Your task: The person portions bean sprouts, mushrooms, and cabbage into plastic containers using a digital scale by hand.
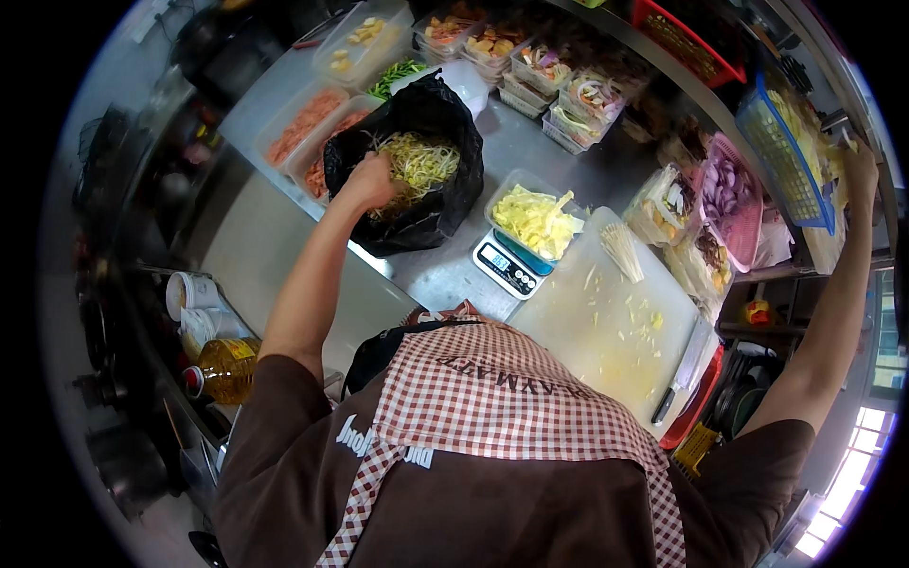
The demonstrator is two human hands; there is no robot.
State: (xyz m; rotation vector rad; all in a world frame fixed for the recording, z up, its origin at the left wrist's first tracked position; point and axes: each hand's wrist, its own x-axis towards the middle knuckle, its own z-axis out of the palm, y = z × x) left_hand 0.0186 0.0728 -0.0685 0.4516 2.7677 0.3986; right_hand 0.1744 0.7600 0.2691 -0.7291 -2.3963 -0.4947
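Observation:
My left hand [371, 183] reaches into a black plastic bag [465, 160] and touches the bean sprouts [426, 162] in it; its fingertips are partly hidden among them. My right hand [859, 170] is raised at the far right beside a blue plastic basket [795, 163] of pale shredded vegetable, with something pale at its fingers. A digital kitchen scale [508, 265] carries a clear plastic container [505, 190] of cut yellow-green cabbage leaves [534, 219]. Right of it, a white cutting board [589, 319] bears a bundle of enoki mushrooms [622, 250] and a kitchen knife [685, 369].
Tubs of minced meat [305, 124] stand behind the bag's left side. Stacked baskets of cut vegetables [543, 67] line the back. A pink basket of sliced purple onion [726, 186] and bagged vegetables [660, 202] sit beyond the board. An oil bottle [226, 369] stands at lower left.

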